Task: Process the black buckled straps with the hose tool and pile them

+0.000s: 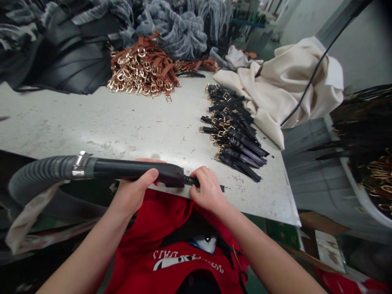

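My left hand (134,192) is wrapped round a black tube-shaped tool (134,169) that lies along the near edge of the grey table (122,122). A ribbed grey hose (36,175) joins the tool with a metal clamp (80,165) at its left end. At the tool's nozzle my right hand (208,190) is closed on a short black strap piece (191,181), pressing it to the table edge.
A row of black straps with gold buckles (234,130) lies to the right of my hands. A heap of brown straps with gold buckles (143,67) sits at the back. Cream cloth (284,81) with a black cable (309,77) covers the right corner. Dark and grey material (76,53) is piled behind.
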The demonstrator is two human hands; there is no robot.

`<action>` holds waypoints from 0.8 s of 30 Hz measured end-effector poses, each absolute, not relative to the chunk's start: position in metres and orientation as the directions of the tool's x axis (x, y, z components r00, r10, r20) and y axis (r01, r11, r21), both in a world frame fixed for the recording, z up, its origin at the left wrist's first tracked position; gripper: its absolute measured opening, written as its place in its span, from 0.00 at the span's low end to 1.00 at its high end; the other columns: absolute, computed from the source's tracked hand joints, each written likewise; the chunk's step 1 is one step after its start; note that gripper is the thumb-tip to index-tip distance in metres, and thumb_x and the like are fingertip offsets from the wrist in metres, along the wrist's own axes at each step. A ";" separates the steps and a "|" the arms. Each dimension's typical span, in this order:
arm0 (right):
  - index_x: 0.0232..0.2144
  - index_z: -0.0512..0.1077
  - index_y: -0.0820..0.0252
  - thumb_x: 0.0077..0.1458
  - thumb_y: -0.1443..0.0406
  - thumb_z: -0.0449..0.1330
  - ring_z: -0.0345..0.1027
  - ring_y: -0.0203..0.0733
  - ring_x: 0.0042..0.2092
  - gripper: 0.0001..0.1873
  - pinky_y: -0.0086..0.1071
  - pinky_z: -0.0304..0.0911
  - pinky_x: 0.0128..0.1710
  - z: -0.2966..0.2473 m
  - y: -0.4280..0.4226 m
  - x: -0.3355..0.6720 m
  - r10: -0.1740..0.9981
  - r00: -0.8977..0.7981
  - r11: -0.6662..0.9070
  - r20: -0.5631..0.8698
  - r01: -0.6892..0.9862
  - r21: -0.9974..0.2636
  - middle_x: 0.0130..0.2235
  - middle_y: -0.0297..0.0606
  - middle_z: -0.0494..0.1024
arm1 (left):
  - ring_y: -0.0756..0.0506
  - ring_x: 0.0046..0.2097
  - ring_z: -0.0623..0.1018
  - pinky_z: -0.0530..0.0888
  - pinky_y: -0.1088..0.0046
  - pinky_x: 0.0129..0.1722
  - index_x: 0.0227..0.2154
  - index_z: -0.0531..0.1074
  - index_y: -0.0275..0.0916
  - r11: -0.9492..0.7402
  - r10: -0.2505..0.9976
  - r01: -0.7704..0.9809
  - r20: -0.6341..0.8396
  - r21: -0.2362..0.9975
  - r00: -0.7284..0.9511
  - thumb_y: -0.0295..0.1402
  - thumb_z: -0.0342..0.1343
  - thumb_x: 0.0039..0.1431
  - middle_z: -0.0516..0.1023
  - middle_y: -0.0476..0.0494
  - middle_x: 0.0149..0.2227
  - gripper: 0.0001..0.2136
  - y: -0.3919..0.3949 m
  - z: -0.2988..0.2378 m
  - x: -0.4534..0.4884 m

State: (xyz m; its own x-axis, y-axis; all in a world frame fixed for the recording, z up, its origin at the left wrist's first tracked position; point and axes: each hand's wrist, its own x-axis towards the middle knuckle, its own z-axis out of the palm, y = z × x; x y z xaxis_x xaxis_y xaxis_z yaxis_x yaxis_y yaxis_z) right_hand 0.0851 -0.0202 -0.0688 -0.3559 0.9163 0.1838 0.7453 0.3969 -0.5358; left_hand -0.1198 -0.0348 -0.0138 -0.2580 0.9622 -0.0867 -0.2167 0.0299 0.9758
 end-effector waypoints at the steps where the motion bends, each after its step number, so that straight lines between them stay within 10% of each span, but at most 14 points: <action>1: 0.37 0.70 0.59 0.46 0.69 0.54 0.65 0.48 0.43 0.13 0.41 0.59 0.42 -0.068 -0.022 0.088 0.916 -0.358 0.397 0.181 0.743 -0.539 0.38 0.44 0.74 | 0.48 0.25 0.74 0.71 0.72 0.25 0.29 0.79 0.38 0.038 0.958 -0.219 -0.098 0.975 -0.271 0.37 0.70 0.41 0.81 0.44 0.29 0.12 -0.035 -0.013 -0.119; 24: 0.39 0.71 0.60 0.60 0.67 0.52 0.65 0.49 0.41 0.08 0.40 0.58 0.41 -0.067 -0.024 0.107 0.924 -0.357 0.375 0.137 0.777 -0.506 0.39 0.45 0.74 | 0.41 0.40 0.80 0.76 0.63 0.43 0.34 0.78 0.42 -0.041 0.999 0.118 0.037 0.992 0.038 0.35 0.67 0.47 0.82 0.43 0.38 0.10 -0.028 -0.002 -0.097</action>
State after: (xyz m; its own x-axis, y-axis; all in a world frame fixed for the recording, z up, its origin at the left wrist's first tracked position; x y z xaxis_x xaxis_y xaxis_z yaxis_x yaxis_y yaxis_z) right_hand 0.1066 -0.0242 -0.0673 -0.3567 0.9241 0.1375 0.7769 0.3751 -0.5058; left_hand -0.0974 -0.0277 -0.0022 0.0379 0.9986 0.0370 0.1175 -0.0412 0.9922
